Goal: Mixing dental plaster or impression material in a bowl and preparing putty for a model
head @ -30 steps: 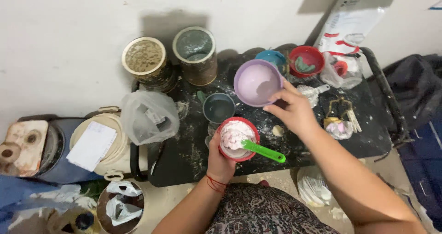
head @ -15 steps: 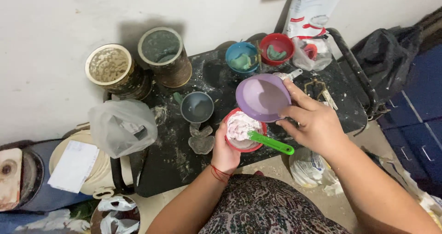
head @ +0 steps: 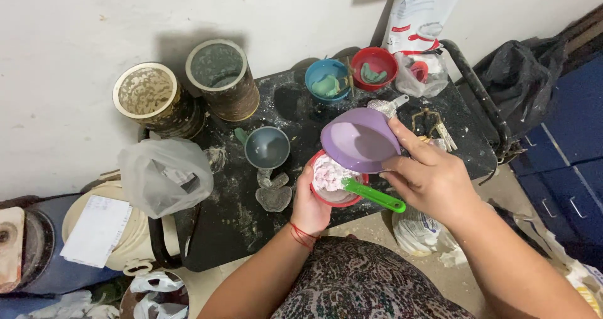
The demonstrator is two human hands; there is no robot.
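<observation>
A small black table [head: 251, 231], dusted and spattered with pale powder, is set against a white plastered wall [head: 75, 30]. Over its front edge a red bowl [head: 331, 196] of whitish paste is held by the left hand [head: 311, 206], whose fingers are curled around the bowl's near side. A green-handled spatula [head: 374, 195] is propped in the paste. A purple bowl [head: 359, 140] is held tilted just above the red bowl's far rim, clamped by the right hand [head: 433, 181] with the thumb on the rim and the fingers closed beneath.

On the table a grey bowl [head: 267, 147] is seen beside the red one, with two pale dental casts [head: 273, 190] just in front of it. Two grimy cylindrical containers [head: 188, 90] are placed at the back left corner, and a blue bowl [head: 326, 79] and a second red bowl [head: 374, 66] at the back edge, each with a green lump inside. A crumpled clear plastic bag [head: 164, 174] is slumped over the left edge. A white pouch [head: 421, 17] is leaned on the wall. A black bag [head: 527, 80] and blue drawers [head: 565, 168] are seen at the right.
</observation>
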